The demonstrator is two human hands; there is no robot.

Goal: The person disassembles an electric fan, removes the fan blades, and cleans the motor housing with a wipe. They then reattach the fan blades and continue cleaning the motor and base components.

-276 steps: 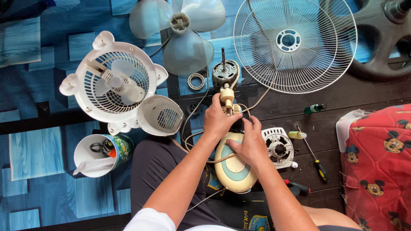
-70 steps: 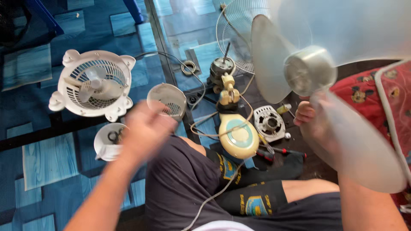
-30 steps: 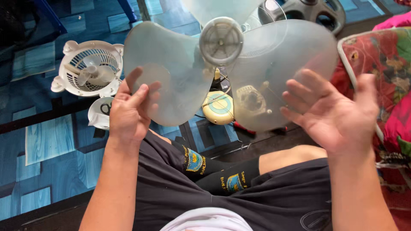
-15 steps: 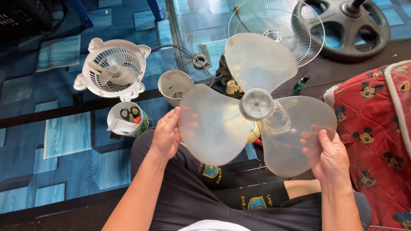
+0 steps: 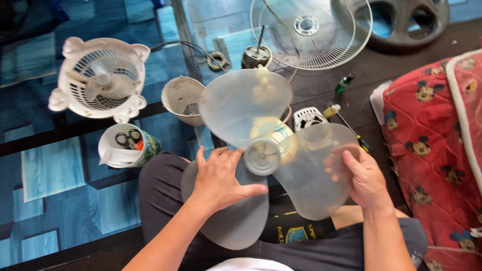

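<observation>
I hold a translucent three-bladed fan propeller (image 5: 251, 100) flat over my lap, its round hub (image 5: 261, 157) facing up. My left hand (image 5: 218, 175) lies spread on the near-left blade, fingers reaching toward the hub. My right hand (image 5: 362, 178) grips the edge of the right blade. Under the blades, partly hidden, sits the cream fan motor body (image 5: 281, 135) with a cable. The bare motor (image 5: 256, 55) with its shaft stands beyond it on the floor.
A wire fan guard (image 5: 311, 32) lies at the top, beside a dark round base (image 5: 401, 20). A small white fan (image 5: 103, 78), a cup-shaped motor cover (image 5: 182, 100), a tub of tools (image 5: 125, 145), screwdrivers (image 5: 346, 123) and a red patterned cushion (image 5: 432, 145) surround me.
The propeller, held up close to the camera a second ago, has come down to lap height and turned. My left hand now rests nearer the hub.
</observation>
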